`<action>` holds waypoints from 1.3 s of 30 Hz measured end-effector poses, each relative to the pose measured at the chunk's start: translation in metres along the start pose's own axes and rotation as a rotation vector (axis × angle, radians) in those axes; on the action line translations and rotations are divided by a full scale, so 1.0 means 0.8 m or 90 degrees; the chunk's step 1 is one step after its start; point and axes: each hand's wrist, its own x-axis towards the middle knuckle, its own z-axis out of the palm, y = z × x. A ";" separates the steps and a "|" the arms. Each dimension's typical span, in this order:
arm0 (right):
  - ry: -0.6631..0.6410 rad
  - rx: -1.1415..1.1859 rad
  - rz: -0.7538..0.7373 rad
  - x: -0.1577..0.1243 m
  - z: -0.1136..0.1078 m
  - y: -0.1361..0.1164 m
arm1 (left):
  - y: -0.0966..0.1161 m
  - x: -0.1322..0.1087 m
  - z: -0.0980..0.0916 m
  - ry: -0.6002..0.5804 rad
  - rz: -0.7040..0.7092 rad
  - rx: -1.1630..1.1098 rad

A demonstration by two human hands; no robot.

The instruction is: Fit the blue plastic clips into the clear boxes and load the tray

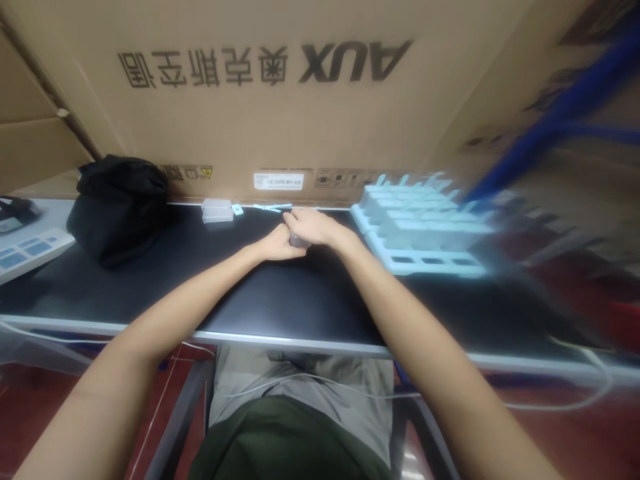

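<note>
Both hands meet above the black tabletop (295, 300), near its back edge. My left hand (279, 244) is closed around a small dark grey object (299, 241), which shows between the two hands. From above and the right, my right hand (309, 225) covers the same object, its fingers wrapped over it. Most of the object is hidden, so its kind cannot be made out. Just behind the hands lie thin light-blue pieces (273, 207). A clear plastic box (217, 211) stands farther left, beside a small light-blue square piece (237, 209).
A light-blue rack (425, 230) with upright pieces is on the right. On the left are a black cloth bag (120, 210) and a white-and-blue box (33, 250). A large cardboard carton (250, 127) stands behind the table. A white cable (595, 363) hangs along the front.
</note>
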 end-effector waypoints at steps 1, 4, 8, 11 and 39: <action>-0.004 0.010 0.001 0.002 0.001 0.001 | 0.000 0.000 0.000 -0.004 0.004 -0.004; -0.010 0.023 0.005 0.010 0.004 0.004 | -0.001 0.001 0.002 -0.031 0.005 -0.032; -0.028 0.006 -0.010 0.020 0.007 0.005 | -0.002 0.002 0.003 -0.041 -0.021 -0.075; -0.037 0.008 -0.022 0.029 0.007 0.007 | 0.000 0.002 0.002 -0.018 -0.024 -0.089; -0.158 -0.363 -0.099 0.097 -0.005 0.071 | -0.068 0.040 -0.041 0.242 -0.290 -0.077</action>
